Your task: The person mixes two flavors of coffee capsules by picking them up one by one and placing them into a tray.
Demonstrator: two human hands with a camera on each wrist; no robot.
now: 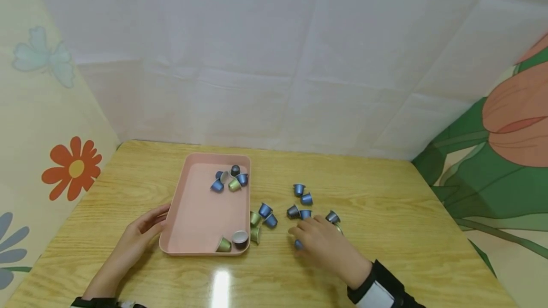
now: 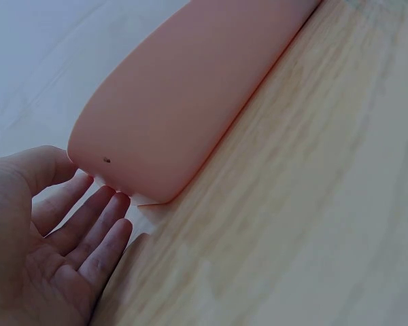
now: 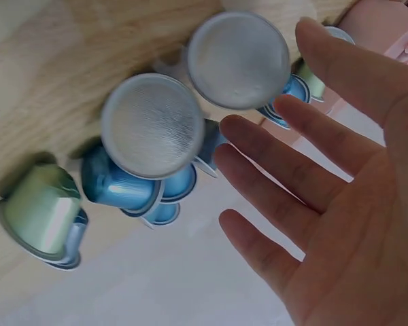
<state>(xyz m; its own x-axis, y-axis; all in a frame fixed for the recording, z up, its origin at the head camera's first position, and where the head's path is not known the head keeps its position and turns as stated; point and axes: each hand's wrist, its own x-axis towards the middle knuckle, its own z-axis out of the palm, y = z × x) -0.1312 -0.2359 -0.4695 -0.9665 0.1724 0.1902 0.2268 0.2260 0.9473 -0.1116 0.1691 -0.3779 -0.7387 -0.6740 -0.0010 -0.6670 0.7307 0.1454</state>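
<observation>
A pink tray [image 1: 201, 217] lies on the wooden table, with blue, green and dark coffee capsules [image 1: 217, 185] inside. My left hand [image 1: 141, 234] is at its left side; in the left wrist view the loosely bent fingertips touch the tray's wall [image 2: 156, 102]. Over the loose capsules to the right is my right hand [image 1: 323, 241], fingers spread and holding nothing. A blue capsule [image 1: 298, 245] shows just beneath its fingers. Seen from the right wrist, two silver-lidded capsules [image 3: 153, 125] are close to the fingertips, and a green capsule [image 3: 44, 210] lies farther off.
Green capsules [image 1: 255, 235] and blue capsules [image 1: 270, 221] lie along the tray's right side. Two more blue capsules [image 1: 299, 189] sit farther back, and a dark capsule [image 1: 332, 216] is beyond the right hand. A white sheet [image 1: 274, 84] hangs behind the table.
</observation>
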